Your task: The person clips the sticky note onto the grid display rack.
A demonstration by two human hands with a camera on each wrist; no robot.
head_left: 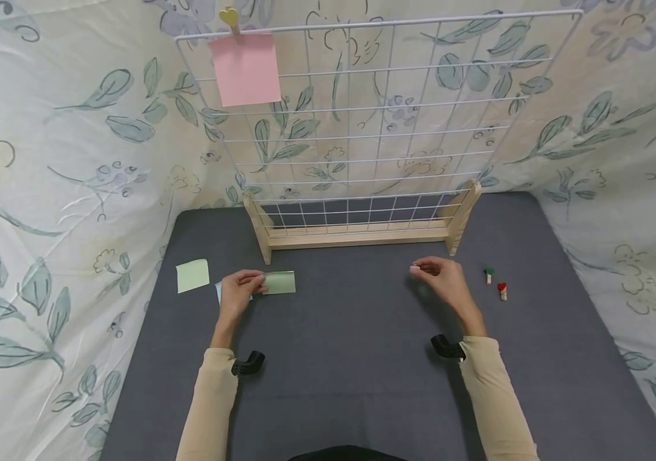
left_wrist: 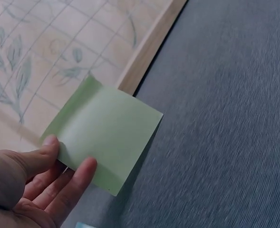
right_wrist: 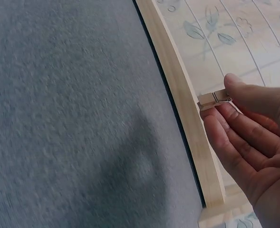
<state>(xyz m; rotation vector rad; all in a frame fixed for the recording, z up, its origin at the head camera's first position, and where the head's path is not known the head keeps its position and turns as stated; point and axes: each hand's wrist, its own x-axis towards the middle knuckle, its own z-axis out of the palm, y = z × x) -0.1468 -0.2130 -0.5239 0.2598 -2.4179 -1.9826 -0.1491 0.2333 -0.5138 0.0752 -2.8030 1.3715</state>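
the left hand pinches a green note by one edge, thumb on top and fingers beneath, and holds it just above the grey mat in front of the wooden stand. in the left wrist view the note is flat and slightly curled at its far edge, with the thumb pressed on the near corner. the right hand pinches a small wooden clip between thumb and forefinger; the other fingers are loosely curled beneath it. the clip sits near the stand's lower rail, not touching it as far as can be told.

the wire grid stands upright in the stand. a pink note hangs at its top left corner under a yellow heart clip. a second green note lies flat on the mat left of the left hand, and a pale blue sheet shows partly under that hand. two more clips, one with a green top and one with a red top, lie on the mat right of the right hand.

judged step: both items are picked up, paper in one hand and clip in the other, and neither has reached the grid. the next move appears to call for raising the note to a grid wire, holding its top edge flat against it, then squeezing the clip open and seating it over paper and wire together. the two hands are well apart, so both must travel up and inward
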